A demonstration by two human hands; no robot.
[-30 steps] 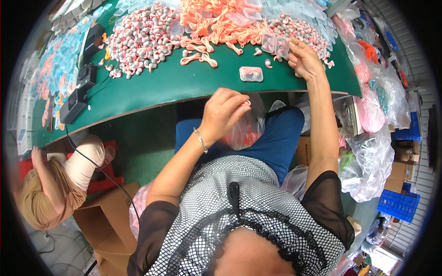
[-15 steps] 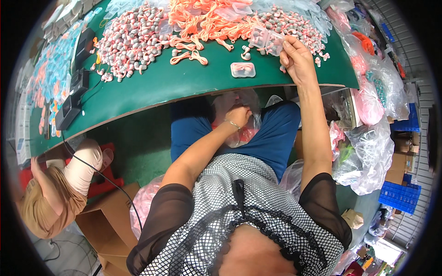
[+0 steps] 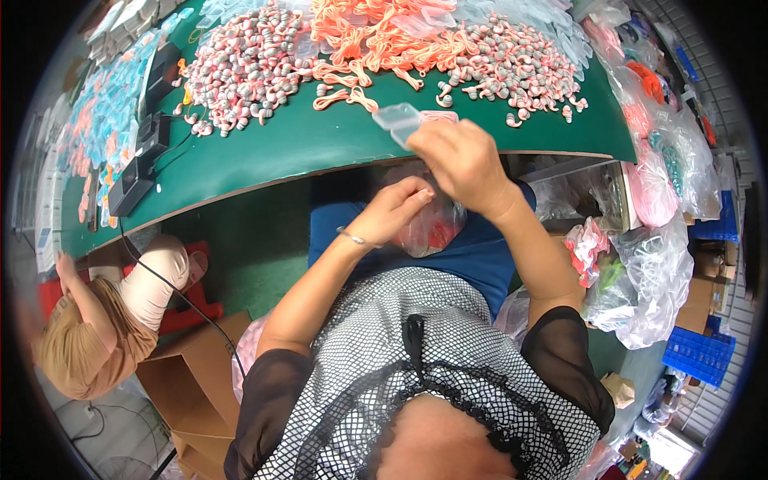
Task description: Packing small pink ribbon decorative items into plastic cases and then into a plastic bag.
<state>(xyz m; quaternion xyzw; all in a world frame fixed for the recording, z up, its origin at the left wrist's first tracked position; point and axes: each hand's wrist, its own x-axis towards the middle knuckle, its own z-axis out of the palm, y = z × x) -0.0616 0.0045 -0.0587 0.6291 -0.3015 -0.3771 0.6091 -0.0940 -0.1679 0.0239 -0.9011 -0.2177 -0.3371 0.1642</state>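
My right hand (image 3: pixel 464 164) is closed on a small clear plastic case (image 3: pixel 398 120), held up over the table's front edge with its lid hinged open. Motion blurs the case, and its contents cannot be made out. My left hand (image 3: pixel 396 210) is just below and to the left, fingertips pinched together above a clear plastic bag (image 3: pixel 428 236) with red in it on my lap. Whatever the left fingertips hold is too small to make out. Behind my right hand, another small case (image 3: pixel 438 117) lies on the green table (image 3: pixel 280 148), partly hidden.
Piles of pink-and-grey ridged plugs (image 3: pixel 244 68) (image 3: pixel 520 68) flank a heap of orange cords (image 3: pixel 376 32). Black boxes (image 3: pixel 132 188) with a cable stand at the left. Another person (image 3: pixel 96 336) sits at lower left beside a cardboard box (image 3: pixel 196 384). Plastic bags (image 3: pixel 648 264) crowd the right.
My right hand has come down and left from the right-hand pile, bringing the clear case toward me. My left hand has risen a little off the bag, fingers pinched.
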